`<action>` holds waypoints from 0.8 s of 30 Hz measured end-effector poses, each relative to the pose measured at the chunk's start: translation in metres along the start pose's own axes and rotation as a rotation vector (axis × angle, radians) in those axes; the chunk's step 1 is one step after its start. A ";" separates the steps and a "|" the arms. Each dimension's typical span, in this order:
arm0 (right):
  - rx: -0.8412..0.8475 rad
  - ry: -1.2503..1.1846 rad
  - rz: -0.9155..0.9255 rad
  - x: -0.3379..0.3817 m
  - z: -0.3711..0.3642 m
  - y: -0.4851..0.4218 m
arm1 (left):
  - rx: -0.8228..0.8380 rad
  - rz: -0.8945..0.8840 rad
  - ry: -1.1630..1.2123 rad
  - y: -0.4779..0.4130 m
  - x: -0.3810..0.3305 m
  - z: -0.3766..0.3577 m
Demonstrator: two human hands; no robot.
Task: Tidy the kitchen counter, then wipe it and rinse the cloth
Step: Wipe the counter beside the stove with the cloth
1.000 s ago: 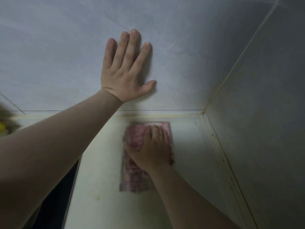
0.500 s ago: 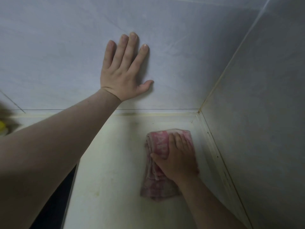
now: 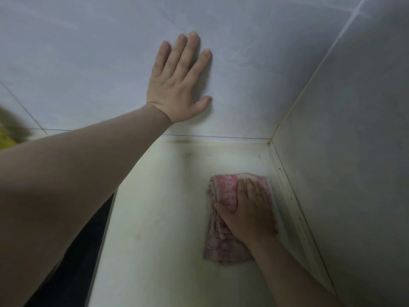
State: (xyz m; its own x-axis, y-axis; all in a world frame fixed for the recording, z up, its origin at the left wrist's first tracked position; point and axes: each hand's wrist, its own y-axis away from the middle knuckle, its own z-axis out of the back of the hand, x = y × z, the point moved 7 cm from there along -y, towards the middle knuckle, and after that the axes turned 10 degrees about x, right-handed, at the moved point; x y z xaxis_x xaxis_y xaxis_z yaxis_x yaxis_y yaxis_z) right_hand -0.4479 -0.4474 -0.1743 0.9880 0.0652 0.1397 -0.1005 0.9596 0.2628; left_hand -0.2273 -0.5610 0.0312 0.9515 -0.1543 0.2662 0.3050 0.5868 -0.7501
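Pink and white, the folded cloth [image 3: 223, 191] lies flat on the pale counter [image 3: 159, 218] in the head view, at about four o'clock from the middle of the frame. Its long side runs from the near edge towards the back wall [image 3: 88, 52]. Its right edge is just beside the side wall [image 3: 354, 151], in the corner where the two walls meet.

The right hand [image 3: 250, 211] comes in from five o'clock and rests palm down on the cloth, covering its right half. The fingers [image 3: 254, 191] are straight and held together, pointing to twelve o'clock. The thumb lies out to nine o'clock across the folded layers. It presses the cloth against the counter and does not curl round it.

The left hand [image 3: 177, 85] is at about eleven o'clock, planted flat on the back wall above the counter. Its fingers are stretched out and slightly spread, the thumb is out to three o'clock, and it holds nothing. Its forearm crosses the frame from eight o'clock.

A yellowed sealant strip [image 3: 221, 143] runs along the joint between counter and back wall. At nine o'clock a blurred yellow thing [image 3: 6, 138] shows at the frame edge, too smeared to tell what it is. At seven o'clock a dark gap [image 3: 84, 251] borders the counter's left edge.
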 end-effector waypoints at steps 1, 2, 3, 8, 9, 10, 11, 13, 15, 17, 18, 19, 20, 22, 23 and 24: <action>0.007 0.001 0.013 0.005 -0.002 0.003 | 0.036 -0.005 0.054 0.001 0.001 0.006; 0.009 -0.001 0.024 0.009 -0.004 0.007 | 0.076 -0.014 0.131 0.003 0.002 0.011; 0.004 -0.006 0.035 0.013 -0.004 0.010 | 0.117 -0.020 0.236 0.006 0.003 0.018; -0.023 0.004 0.110 0.042 -0.009 0.030 | 0.461 0.195 0.710 0.090 0.006 0.049; -0.016 0.012 0.115 0.048 -0.010 0.033 | 0.527 0.283 0.758 0.116 0.007 0.055; -0.002 0.019 0.112 0.051 -0.011 0.035 | 0.588 0.376 0.793 0.142 0.009 0.063; 0.014 0.029 0.105 0.053 -0.012 0.035 | 0.637 0.459 0.809 0.169 0.010 0.073; 0.042 0.060 0.094 0.054 -0.013 0.034 | 0.684 0.578 0.773 0.218 0.017 0.099; 0.054 0.076 0.083 0.054 -0.015 0.034 | 0.696 0.637 0.699 0.256 0.029 0.126; 0.059 0.078 0.082 0.059 -0.016 0.038 | 0.695 0.645 0.598 0.281 0.044 0.148; 0.060 0.081 0.090 0.064 -0.017 0.040 | 0.684 0.646 0.551 0.289 0.051 0.157; 0.066 0.085 0.100 0.069 -0.019 0.044 | 0.673 0.648 0.523 0.296 0.056 0.165; 0.074 0.087 0.109 0.075 -0.021 0.047 | 0.671 0.642 0.521 0.302 0.056 0.171; 0.074 0.086 0.121 0.087 -0.023 0.053 | 0.708 0.573 0.573 0.312 0.044 0.176; 0.072 0.085 0.123 0.090 -0.024 0.056 | 0.745 0.518 0.604 0.320 0.034 0.176; 0.072 0.085 0.124 0.092 -0.025 0.057 | 0.783 0.468 0.624 0.327 0.025 0.175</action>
State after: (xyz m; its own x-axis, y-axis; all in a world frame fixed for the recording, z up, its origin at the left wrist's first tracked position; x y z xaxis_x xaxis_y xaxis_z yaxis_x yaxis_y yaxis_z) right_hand -0.3599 -0.3797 -0.1701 0.9735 0.2082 0.0950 -0.2279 0.9208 0.3166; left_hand -0.1108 -0.2339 -0.1019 0.8865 -0.0300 -0.4618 0.0093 0.9988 -0.0471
